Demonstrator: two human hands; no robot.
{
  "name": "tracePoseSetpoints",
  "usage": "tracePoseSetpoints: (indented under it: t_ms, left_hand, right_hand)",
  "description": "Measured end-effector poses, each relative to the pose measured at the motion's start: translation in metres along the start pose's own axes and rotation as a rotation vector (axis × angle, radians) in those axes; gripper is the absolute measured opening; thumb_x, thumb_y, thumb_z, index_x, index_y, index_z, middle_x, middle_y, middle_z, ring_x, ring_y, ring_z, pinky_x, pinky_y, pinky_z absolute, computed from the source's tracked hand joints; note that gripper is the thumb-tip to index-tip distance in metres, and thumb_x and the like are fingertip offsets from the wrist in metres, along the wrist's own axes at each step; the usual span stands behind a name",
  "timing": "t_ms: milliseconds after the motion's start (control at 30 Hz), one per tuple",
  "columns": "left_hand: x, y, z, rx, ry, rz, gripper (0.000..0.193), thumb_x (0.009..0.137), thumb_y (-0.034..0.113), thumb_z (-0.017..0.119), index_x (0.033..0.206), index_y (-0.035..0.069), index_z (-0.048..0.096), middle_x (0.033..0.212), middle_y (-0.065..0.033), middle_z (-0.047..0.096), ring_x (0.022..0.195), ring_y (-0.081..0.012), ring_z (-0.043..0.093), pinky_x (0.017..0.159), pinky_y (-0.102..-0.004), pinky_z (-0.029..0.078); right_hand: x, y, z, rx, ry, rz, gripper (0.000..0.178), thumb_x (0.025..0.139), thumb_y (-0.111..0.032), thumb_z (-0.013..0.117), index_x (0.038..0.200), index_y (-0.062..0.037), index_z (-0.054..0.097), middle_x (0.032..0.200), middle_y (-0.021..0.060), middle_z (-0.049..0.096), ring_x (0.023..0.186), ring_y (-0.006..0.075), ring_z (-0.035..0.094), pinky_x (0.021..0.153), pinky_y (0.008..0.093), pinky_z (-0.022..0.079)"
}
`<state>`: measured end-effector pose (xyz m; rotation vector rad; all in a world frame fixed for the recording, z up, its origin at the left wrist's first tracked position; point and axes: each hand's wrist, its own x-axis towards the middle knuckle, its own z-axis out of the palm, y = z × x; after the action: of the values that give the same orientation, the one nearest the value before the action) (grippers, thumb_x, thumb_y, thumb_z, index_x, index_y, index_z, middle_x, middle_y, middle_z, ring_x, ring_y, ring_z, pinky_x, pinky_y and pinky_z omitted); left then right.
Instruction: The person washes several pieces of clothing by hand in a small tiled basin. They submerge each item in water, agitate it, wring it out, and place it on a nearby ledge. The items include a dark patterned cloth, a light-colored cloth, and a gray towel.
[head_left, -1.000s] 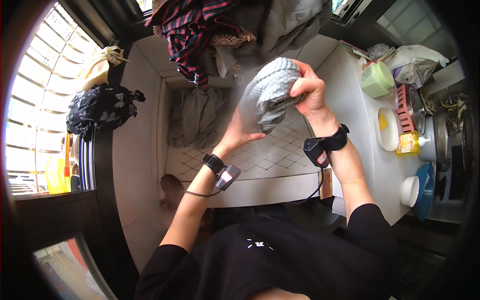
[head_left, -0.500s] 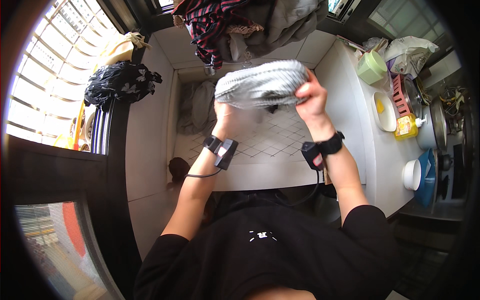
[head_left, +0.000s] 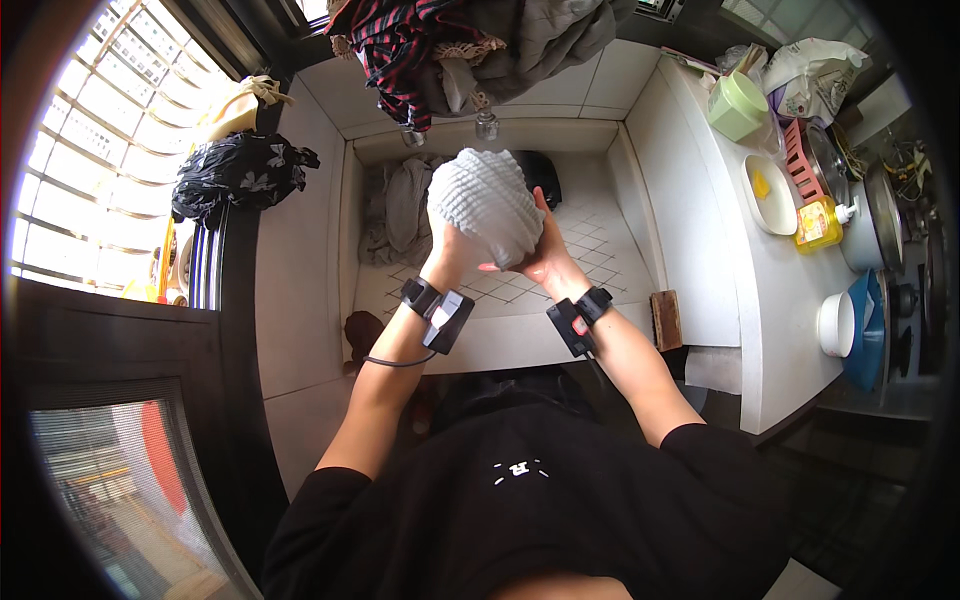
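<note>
A pale grey ribbed knit cap is bunched into a rounded shape between my two hands, above a white basin. My left hand grips its left side, with most of its fingers hidden behind the knit. On the right side, my right hand cups the cap, thumb up along its edge and fingertips showing beneath. Left of the cap, a heap of grey cloth lies in the basin. A dark item partly shows behind the cap at the basin's back.
Clothes hang over the basin's far edge near a tap. A black bag sits by the window at left. The right counter holds a green container, a dish, a yellow pump bottle and a white bowl.
My hands have come closer together and slightly lower. The cap, stretched out sideways before, is now gathered into a rounder bundle. My right hand has moved left.
</note>
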<state>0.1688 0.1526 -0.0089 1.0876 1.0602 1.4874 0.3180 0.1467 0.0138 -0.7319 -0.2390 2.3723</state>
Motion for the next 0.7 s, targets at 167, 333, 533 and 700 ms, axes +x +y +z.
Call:
tracePoseSetpoints:
  t_ms: [167,333,533,700]
  left_hand:
    - [-0.009,0.016,0.021,0.639,-0.206,0.016,0.050,0.097,0.040,0.031,0.133,0.007,0.039,0.135,-0.0083,0.045,0.123,-0.0230,0.043,0.104,-0.0350,0.034]
    - [-0.004,0.004,0.012,0.492,-0.212,0.254,0.039,0.097,0.033,0.038,0.121,0.004,0.049,0.119,-0.0092,0.056,0.109,-0.0215,0.053,0.094,-0.0363,0.043]
    - [0.002,0.003,-0.026,0.356,-0.273,0.070,0.043,0.091,0.032,0.055,0.121,0.002,0.048,0.118,-0.0084,0.056,0.109,-0.0189,0.053,0.091,-0.0329,0.043]
    - [0.006,0.080,-0.051,0.169,-0.521,-0.150,0.085,0.074,0.017,0.074,0.142,0.007,0.023,0.141,-0.0097,0.034,0.131,-0.0193,0.030,0.108,-0.0346,0.024]
  right_hand:
    - [0.005,0.006,0.003,0.066,-0.035,-0.086,0.063,0.087,-0.061,0.044,0.123,-0.0111,0.053,0.118,0.0080,0.060,0.105,0.0260,0.059,0.087,0.0544,0.047]
    - [0.010,0.015,-0.006,0.087,0.013,-0.036,0.046,0.094,-0.044,0.041,0.117,-0.0074,0.056,0.113,0.0079,0.062,0.101,0.0233,0.060,0.080,0.0446,0.053]
    - [0.013,0.020,-0.017,0.186,-0.016,-0.049,0.046,0.093,-0.045,0.039,0.120,-0.0099,0.053,0.113,0.0074,0.061,0.099,0.0232,0.060,0.075,0.0450,0.053]
    - [0.008,0.010,-0.009,0.167,-0.203,-0.007,0.048,0.093,-0.050,0.037,0.117,-0.0115,0.054,0.108,0.0071,0.061,0.091,0.0223,0.060,0.070,0.0455,0.052]
